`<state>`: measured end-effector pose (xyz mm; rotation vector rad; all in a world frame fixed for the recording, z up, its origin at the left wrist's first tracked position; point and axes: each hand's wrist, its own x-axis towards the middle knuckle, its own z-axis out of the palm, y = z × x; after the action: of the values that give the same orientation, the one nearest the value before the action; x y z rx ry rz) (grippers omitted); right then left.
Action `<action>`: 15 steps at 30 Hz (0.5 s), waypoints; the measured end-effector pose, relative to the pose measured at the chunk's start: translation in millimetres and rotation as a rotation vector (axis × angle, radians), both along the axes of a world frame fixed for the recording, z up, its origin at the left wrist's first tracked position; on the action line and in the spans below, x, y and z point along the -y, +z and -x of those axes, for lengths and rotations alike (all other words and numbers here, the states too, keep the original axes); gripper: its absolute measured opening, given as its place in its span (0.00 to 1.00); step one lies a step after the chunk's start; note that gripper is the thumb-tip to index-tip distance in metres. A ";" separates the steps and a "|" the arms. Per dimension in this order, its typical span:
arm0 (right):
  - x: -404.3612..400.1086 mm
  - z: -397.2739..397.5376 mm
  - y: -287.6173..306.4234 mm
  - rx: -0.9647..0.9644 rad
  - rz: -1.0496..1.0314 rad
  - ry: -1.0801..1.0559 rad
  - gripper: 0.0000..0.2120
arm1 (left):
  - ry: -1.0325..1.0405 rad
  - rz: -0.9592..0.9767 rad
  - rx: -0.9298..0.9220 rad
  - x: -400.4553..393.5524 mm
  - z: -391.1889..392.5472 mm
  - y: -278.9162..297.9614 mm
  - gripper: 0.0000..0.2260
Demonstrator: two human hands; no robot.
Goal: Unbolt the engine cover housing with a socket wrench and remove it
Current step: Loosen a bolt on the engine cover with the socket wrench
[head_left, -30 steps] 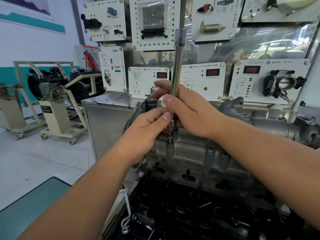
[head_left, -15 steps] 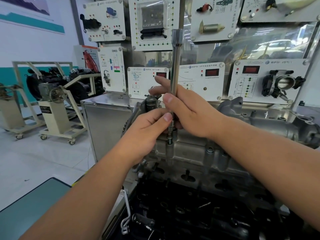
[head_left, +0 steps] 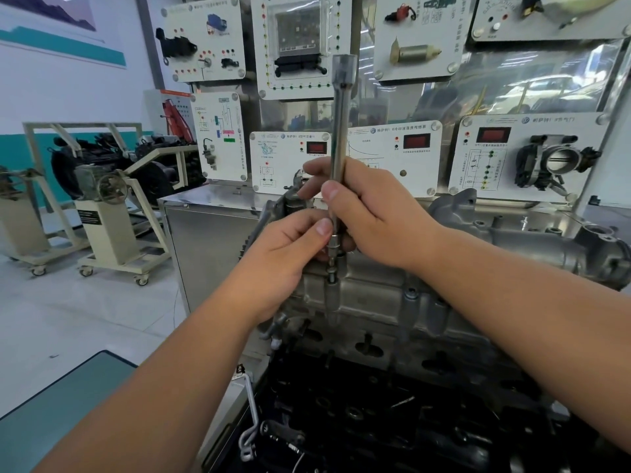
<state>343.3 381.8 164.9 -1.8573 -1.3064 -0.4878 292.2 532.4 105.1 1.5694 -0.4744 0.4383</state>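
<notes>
Two hands are held at one bolt position on the engine cover housing [head_left: 382,302]. The socket wrench [head_left: 339,148], a long steel shaft, is stood near-upright, its wide top end up in front of the display boards. The right hand [head_left: 372,213] is wrapped around the shaft, thumb pressed on the near side, fingers curled behind. The left hand [head_left: 286,254] is closed at the lower end, with the narrow socket section pinched between thumb and fingers. The socket tip is seated on a bolt [head_left: 332,278] at the top of a raised boss on the housing; the bolt head itself is mostly hidden by the tool.

The housing is seen as a grey cast-metal part, lying across the top of the dark engine block [head_left: 392,414], running from centre to the right edge. Further bolt bosses are visible along its near face. It is set on the engine.

Behind it, white training panels [head_left: 396,155] with red displays are mounted, and a throttle body [head_left: 553,162] is fixed to the right-hand panel. Engine stands on castors [head_left: 112,213] are parked on the floor at left. A teal bench [head_left: 61,401] corner is visible at lower left.
</notes>
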 end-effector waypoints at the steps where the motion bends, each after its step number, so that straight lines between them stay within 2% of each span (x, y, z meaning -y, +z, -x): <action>1: 0.4 0.6 -0.2 0.008 0.000 -0.001 0.19 | -0.001 0.008 0.012 1.0 0.0 0.7 0.09; 5: -0.2 2.7 0.2 0.033 0.005 -0.039 0.20 | -0.007 0.023 0.068 3.5 -0.4 0.9 0.09; 7: -1.6 1.9 0.6 -0.004 0.021 -0.023 0.20 | 0.016 0.013 0.049 2.9 -0.3 0.4 0.08; 11: -3.0 -0.8 0.6 -0.056 0.080 0.013 0.22 | -0.031 -0.043 -0.011 -2.0 0.1 -0.7 0.13; 13: -2.3 -1.7 0.0 -0.095 0.082 0.038 0.22 | -0.026 -0.054 0.004 -1.2 0.0 -0.3 0.12; 15: -1.2 -1.9 -0.4 -0.053 0.070 0.016 0.22 | -0.006 -0.034 0.035 1.9 -0.7 -0.1 0.09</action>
<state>345.3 383.0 164.6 -1.9028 -1.3171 -0.3865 292.9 530.5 105.0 1.5952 -0.5154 0.4557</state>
